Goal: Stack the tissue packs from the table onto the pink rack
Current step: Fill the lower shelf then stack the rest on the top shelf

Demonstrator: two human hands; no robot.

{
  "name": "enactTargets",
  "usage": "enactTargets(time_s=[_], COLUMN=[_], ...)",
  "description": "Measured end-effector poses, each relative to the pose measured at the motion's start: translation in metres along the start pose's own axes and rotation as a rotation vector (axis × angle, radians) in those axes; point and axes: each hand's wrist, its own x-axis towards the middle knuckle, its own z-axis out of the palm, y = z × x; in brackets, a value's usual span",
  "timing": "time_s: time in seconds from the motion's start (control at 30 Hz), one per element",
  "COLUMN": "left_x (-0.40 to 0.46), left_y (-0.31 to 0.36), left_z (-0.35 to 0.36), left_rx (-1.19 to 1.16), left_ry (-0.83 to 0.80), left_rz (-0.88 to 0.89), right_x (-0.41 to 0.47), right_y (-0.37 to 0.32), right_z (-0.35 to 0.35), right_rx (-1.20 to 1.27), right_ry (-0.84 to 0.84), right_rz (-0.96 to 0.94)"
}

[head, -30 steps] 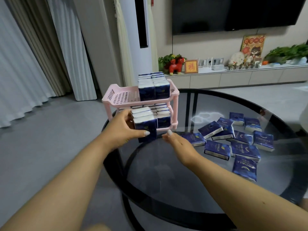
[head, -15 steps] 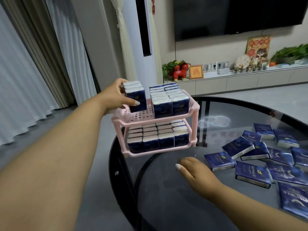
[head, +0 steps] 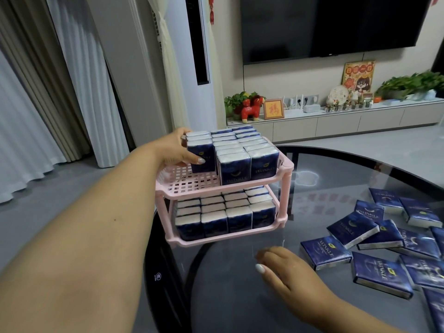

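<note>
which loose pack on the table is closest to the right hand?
The flat blue pack at the left edge of the loose pile, just right of the right hand. Every other loose pack lies farther right or behind it.

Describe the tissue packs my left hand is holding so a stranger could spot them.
On the pink rack, look at the top shelf's left side. The held tissue packs stand apart from the full rows, the only ones gripped by the left hand.

The top shelf (head: 192,182) of the pink rack (head: 286,188) has bare room at its front left. Rows of packs (head: 240,155) fill its right side. The lower shelf (head: 223,240) is packed full. Loose packs (head: 382,272) crowd the bench (head: 228,296) on the right; the glass near the rack is bare.
</note>
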Motion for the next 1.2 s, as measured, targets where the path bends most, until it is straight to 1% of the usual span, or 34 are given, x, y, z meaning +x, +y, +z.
enactTargets(time_s=[0.1,0.2,0.43,0.6,1.0,1.1,1.2], left_x=[0.003,0.006,0.006,0.003,-0.015,-0.029,-0.048], left_y=[-0.002,-0.003,-0.003,-0.001,0.013,0.022,0.033], left_z=[0.001,0.001,0.002,0.003,-0.003,-0.005,-0.003], left_rx=[0.017,0.082,0.276,0.356,0.395,0.367,0.341], left_ry=[-0.029,-0.050,-0.016,-0.006,0.061,0.113,0.189], left_rz=[0.005,0.001,-0.035,-0.043,-0.051,-0.046,0.005], right_x=[0.000,0.000,0.000,0.000,0.000,0.000,0.000], right_y=[-0.001,-0.002,-0.001,-0.003,0.000,0.002,0.001], right_z=[-0.001,-0.001,0.000,-0.001,0.002,0.003,0.003], right_rx=[-0.003,-0.016,-0.023,-0.039,-0.053,-0.044,-0.046], right_ry=[-0.007,-0.019,-0.023,-0.017,0.011,0.021,0.019], right_rz=[0.006,0.012,0.020,0.010,0.000,-0.005,-0.008])
